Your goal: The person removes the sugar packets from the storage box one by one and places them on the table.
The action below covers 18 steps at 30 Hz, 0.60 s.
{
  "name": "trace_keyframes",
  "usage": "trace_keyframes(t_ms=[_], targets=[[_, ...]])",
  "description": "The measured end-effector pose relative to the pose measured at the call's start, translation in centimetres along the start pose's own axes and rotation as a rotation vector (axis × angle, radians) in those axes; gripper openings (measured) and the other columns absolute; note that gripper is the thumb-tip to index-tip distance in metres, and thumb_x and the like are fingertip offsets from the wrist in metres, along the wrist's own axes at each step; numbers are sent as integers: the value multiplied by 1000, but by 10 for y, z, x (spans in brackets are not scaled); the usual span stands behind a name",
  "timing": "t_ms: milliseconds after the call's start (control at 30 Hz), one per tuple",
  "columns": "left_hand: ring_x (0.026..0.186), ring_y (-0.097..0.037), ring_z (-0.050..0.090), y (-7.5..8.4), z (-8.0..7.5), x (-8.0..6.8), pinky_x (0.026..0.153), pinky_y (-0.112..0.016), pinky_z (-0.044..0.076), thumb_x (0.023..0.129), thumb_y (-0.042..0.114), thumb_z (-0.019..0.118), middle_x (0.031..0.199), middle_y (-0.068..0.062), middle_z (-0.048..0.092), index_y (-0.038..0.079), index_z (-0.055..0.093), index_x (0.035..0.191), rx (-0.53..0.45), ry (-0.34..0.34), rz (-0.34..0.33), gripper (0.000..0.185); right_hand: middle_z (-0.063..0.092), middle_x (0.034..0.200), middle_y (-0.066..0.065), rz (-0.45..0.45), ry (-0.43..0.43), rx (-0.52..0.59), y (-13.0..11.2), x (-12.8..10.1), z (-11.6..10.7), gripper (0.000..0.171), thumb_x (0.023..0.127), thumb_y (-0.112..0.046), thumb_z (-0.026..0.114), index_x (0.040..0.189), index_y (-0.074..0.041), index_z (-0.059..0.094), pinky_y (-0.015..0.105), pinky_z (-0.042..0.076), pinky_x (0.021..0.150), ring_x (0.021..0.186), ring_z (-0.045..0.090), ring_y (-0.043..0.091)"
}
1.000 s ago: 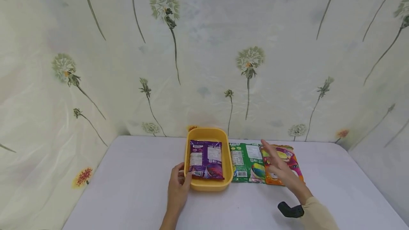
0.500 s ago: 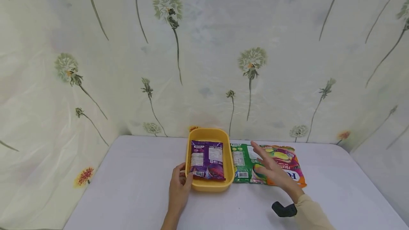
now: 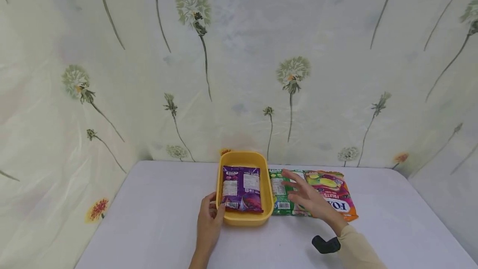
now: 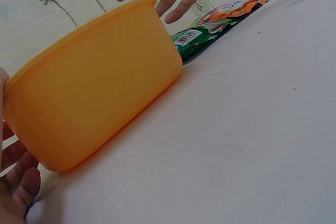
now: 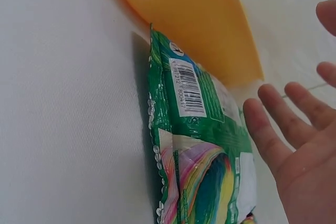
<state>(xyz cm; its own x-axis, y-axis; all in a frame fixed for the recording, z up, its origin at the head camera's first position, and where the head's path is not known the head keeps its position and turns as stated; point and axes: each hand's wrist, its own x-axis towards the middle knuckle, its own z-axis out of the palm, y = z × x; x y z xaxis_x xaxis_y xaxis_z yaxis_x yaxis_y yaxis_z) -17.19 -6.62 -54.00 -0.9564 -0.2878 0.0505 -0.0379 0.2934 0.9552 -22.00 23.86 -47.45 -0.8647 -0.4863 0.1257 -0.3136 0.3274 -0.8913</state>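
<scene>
Purple packet (image 3: 242, 189) — head view only

The person's right sleeve (image 3: 359, 250) is showing plain cream; beside its cuff (image 3: 346, 236), a black, elbow-shaped piece (image 3: 325, 245) is jutting toward nine o'clock. The left forearm (image 3: 202, 249) is showing bare toward six o'clock.

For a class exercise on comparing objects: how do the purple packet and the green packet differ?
The purple packet lies inside the yellow tub, while the green packet lies on the table beside it. In the head view, the purple packet is almost fully visible, but the right hand hides part of the green packet. Both have white printed panels.
</scene>
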Motion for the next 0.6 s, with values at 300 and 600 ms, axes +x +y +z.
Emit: trace_keyframes(t_ms=[300, 600], targets=[[82, -10, 51, -2, 1, -1, 66, -19, 45, 90, 26, 61, 102, 3, 57, 24, 47, 130, 7, 10, 16, 42, 43, 141, 11, -12, 0, -52, 1, 6, 3, 56, 95, -13, 54, 146, -17, 31, 32, 49, 92, 124, 48, 38], [82, -11, 51, -1, 1, -1, 65, -19, 45, 91, 28, 60, 103, 3, 56, 25, 46, 130, 12, 6, 1, 42, 51, 136, 8, 10, -12, -132, -1, 14, 10, 48, 96, -20, 54, 141, -17, 40, 27, 46, 92, 120, 53, 28]])
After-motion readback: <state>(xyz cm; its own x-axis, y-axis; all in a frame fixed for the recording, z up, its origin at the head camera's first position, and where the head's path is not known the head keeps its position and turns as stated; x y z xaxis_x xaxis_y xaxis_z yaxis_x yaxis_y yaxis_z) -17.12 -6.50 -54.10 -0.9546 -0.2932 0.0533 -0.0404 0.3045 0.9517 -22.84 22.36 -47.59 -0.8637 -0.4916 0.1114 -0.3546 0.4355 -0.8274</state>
